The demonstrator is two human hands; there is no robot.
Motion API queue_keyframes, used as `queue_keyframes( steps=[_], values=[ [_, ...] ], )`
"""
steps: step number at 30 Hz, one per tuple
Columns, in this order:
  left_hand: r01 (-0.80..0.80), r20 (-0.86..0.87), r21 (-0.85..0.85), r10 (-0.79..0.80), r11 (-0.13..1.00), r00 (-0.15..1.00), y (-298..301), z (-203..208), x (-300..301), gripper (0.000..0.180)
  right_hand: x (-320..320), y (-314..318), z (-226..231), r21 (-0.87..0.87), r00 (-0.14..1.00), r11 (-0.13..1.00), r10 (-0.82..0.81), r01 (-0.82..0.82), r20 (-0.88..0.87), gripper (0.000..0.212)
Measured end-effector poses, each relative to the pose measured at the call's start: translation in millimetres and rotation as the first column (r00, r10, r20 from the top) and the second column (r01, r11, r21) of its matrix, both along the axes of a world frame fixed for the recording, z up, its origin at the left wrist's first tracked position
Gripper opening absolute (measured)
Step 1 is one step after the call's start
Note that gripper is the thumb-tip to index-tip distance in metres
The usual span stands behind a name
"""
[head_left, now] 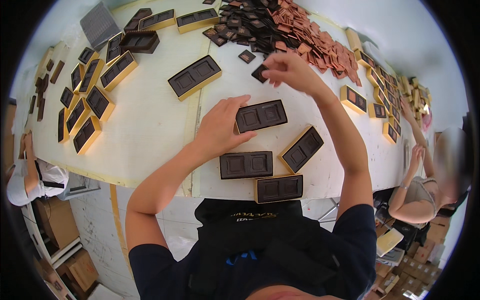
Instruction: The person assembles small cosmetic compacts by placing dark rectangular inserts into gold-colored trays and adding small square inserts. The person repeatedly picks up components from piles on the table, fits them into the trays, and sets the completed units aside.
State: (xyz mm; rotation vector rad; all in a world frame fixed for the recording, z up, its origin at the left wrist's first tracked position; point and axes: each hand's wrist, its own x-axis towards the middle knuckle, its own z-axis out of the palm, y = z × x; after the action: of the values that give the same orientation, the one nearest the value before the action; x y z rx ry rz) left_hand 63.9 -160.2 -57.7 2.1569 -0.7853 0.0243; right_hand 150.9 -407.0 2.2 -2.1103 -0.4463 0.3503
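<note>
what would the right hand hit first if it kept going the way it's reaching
Probably the pile of small dark and copper squares just beyond it. The right hand already pinches one dark square; a lone square lies slightly left. Depth is hard to judge.

Both bare forearms entered from the lower edge and extended forward, elbows bent. The left hand (223,121) lay lower and nearer the body, palm down, fingers together and curled slightly, thumb angled toward the right. The right hand (291,71) reached farther forward and higher, wrist flexed, fingertips drawn together in a pinch pointing left. Short dark sleeves covered both upper arms.
</note>
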Motion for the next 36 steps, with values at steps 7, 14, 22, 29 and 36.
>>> queue_keyframes(
  steps=[7, 14, 22, 29, 36],
  values=[
    [-0.064, -0.077, -0.028, 0.061, 0.998, 0.995, -4, -2, -3, 0.090, -74, 29, -17, 0.021, 0.997, 0.997, -0.067, 0.068, -0.047, 0.017],
    [-0.044, -0.045, -0.010, 0.043, 0.999, 0.998, -3, -4, -1, 0.093, -82, 32, -30, -0.109, 0.935, 0.994, 0.016, 0.024, 0.353, 0.017],
    [0.014, 0.254, 0.017, -0.018, 1.000, 0.967, 0, -6, 2, 0.047, -65, 7, -23, -0.122, 0.929, 0.992, 0.032, 0.014, 0.367, 0.015],
    [0.044, 0.314, 0.016, -0.047, 0.999, 0.948, -7, 3, 2, 0.035, 25, -97, -59, -0.292, 0.622, 0.756, -0.189, 0.586, 0.760, 0.026],
    [0.050, 0.299, 0.018, -0.053, 0.999, 0.953, 0, 2, 3, 0.032, -21, -65, -16, 0.215, 0.916, 0.921, -0.363, 0.325, 0.173, 0.018]
  ],
)
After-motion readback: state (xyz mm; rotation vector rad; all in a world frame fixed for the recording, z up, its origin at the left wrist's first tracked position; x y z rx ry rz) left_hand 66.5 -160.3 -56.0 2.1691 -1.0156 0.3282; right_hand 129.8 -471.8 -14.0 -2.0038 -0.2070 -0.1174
